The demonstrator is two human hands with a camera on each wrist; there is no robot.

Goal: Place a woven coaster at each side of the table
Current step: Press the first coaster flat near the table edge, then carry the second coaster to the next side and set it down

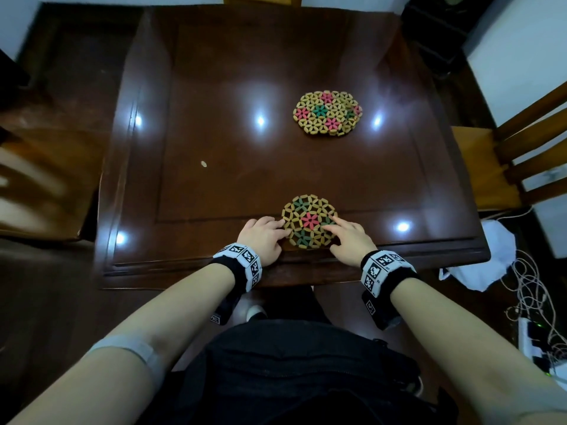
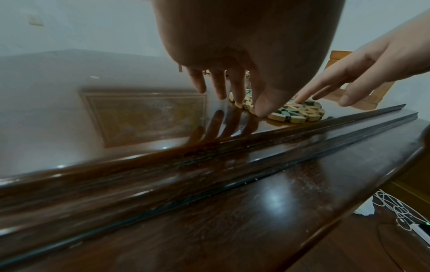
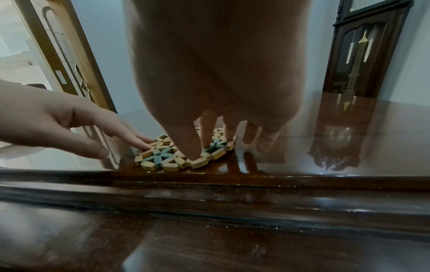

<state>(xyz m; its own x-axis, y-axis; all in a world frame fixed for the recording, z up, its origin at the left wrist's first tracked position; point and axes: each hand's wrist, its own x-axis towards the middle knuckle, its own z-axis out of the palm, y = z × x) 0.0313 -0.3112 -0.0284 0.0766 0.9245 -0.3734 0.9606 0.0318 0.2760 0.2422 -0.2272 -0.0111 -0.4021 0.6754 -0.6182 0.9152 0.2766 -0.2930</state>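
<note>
Near coaster [image 1: 309, 221]: flat on the table [image 1: 214, 185], just inside the near edge, roughly centred; natural beads with pink and green flowers.
Left hand [image 1: 263, 237]: at the coaster's left rim; extended fingertips [image 2: 239, 95] touching its edge, thumb at the near rim; grip open, nothing enclosed.
Right hand [image 1: 349, 239]: at the coaster's right side; index fingertip [image 3: 206, 139] and thumb resting on the beads, remaining fingers spread above the table; grip open, nothing enclosed.
Coaster stack [image 1: 328, 112]: well apart, toward the middle-right of the table; layer count cannot be told.
Small pale speck [image 1: 203, 163]: left of centre on the table.
Chair [image 1: 503, 161]: at the right side.
Cables [image 1: 527, 289]: on the floor, right.
</note>
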